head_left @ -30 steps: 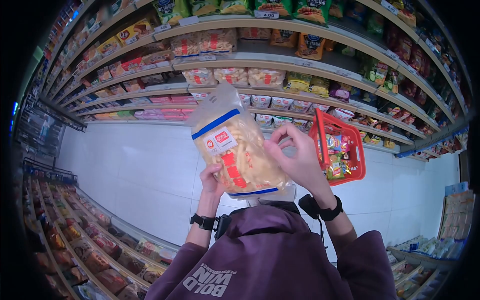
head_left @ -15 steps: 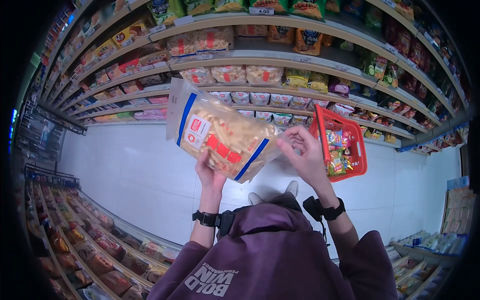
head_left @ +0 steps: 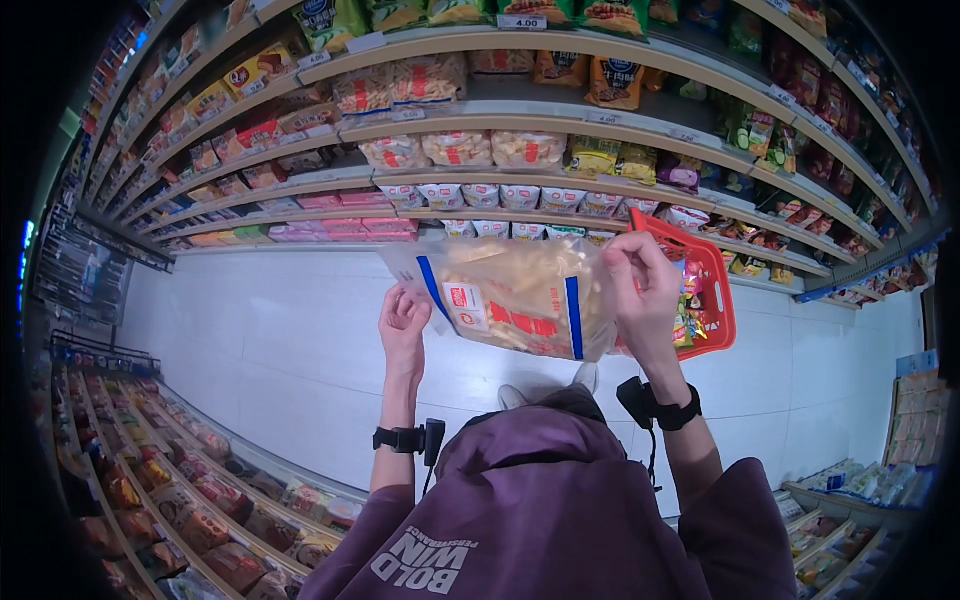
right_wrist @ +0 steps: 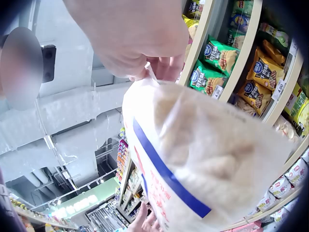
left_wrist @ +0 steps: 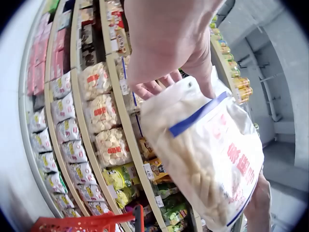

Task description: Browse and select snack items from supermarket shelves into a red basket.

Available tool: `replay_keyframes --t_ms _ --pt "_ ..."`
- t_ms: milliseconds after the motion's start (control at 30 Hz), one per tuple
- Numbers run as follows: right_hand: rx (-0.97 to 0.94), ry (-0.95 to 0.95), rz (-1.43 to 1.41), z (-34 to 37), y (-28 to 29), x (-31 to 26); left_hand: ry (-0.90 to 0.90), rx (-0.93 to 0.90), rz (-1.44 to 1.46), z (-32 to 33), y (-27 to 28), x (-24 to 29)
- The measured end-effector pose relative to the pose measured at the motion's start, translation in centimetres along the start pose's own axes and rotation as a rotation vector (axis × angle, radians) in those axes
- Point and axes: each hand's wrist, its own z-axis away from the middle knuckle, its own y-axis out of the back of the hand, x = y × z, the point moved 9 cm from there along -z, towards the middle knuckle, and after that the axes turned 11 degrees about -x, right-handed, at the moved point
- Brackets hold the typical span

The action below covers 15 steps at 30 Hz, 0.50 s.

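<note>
A large clear bag of puffed snack sticks (head_left: 510,300), with blue bands and red print, is held sideways in front of the body. My right hand (head_left: 645,295) pinches its right end, thumb on the near side; in the right wrist view the film bunches at those fingers (right_wrist: 166,67). My left hand (head_left: 403,325) is at the other end, fingers bent. In the left wrist view its thumb (left_wrist: 205,82) lies over the bag's translucent top edge and the fingers (left_wrist: 149,89) show behind that edge.
A red shopping basket (head_left: 715,300) with several small snack packs stands on the right, partly behind my right hand. Ahead run curved shelves (head_left: 480,125) of bagged snacks. More packed shelves (head_left: 200,480) line the lower left. White floor tiles (head_left: 260,330) lie below.
The bag has turned from nearly upright to sideways and shifted right. My right hand has taken hold of its right end, while my left has moved from its lower edge to its top end.
</note>
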Motion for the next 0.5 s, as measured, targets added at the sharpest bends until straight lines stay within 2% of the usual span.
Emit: replay_keyframes --t_ms 67,133,267,433,500 --pt "-0.025 0.023 0.049 -0.1 -0.3 -0.1 -0.035 -0.039 -0.189 -0.3 -0.4 1.6" --pt "-0.046 0.097 0.127 -0.4 -0.4 -0.4 0.002 -0.073 -0.227 -0.9 -2.0 3.1" --pt "-0.062 0.084 0.153 -0.7 -0.1 -0.5 0.02 -0.236 -0.374 -1.8 -3.9 3.0" --pt "-0.025 0.06 0.215 -1.0 1.4 -0.6 -0.087 -0.269 -0.762 -1.6 -6.6 5.4" --pt "-0.034 0.104 0.229 -1.0 1.5 -0.8 -0.147 -0.266 -0.876 -1.5 -7.2 6.1"
